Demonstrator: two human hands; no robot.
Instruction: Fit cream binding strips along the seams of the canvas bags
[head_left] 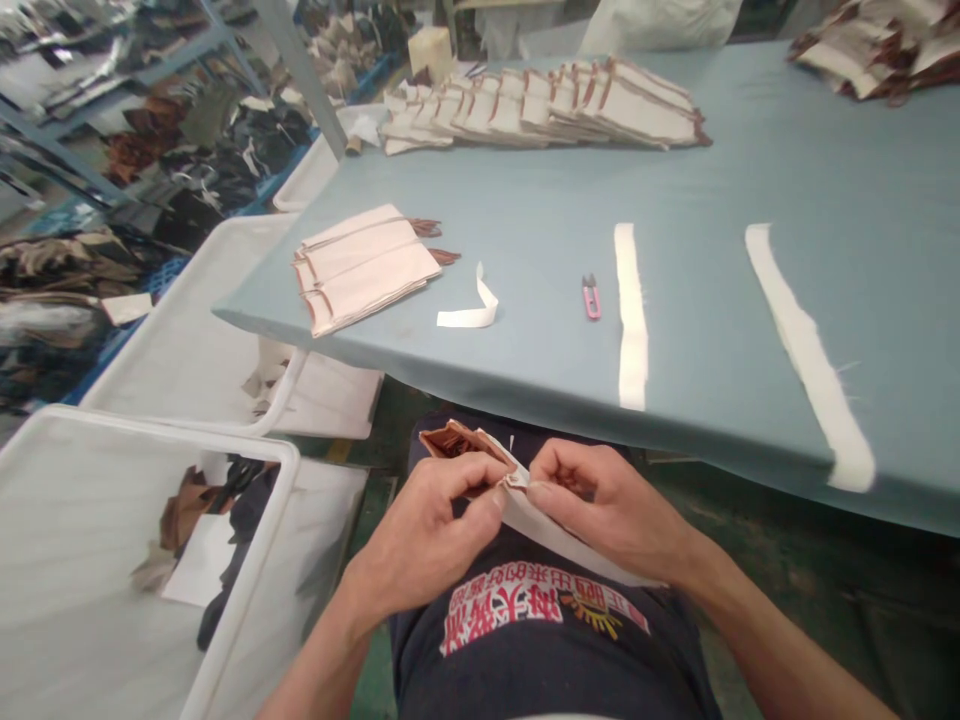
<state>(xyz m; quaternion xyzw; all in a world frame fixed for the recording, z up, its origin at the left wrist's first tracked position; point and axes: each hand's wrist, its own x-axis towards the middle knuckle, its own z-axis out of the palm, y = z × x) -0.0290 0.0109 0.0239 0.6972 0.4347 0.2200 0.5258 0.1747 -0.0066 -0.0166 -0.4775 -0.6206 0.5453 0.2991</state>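
Over my lap, a small bundle of brown and cream fabric pieces [459,438] is pinched in my left hand [442,515]. A white fabric strip [559,538] runs from the bundle beneath my right hand [604,500] toward the wrist. Thumb and fingers of my right hand are closed close to the left fingertips, at a small gathered spot where strip and bundle meet. Exactly what lies between the right fingertips is partly hidden. On the blue-green table [525,370] ahead lie pink-handled thread snips [591,297] and a short bent white strip [472,312].
Two long white strips, the nearer-centre one [632,315] and the right one [810,360], lie on the table. A stack of cream pieces [367,265] is at left, with a long fanned row [540,105] behind. White bins [67,560] with fabric scraps stand at my left.
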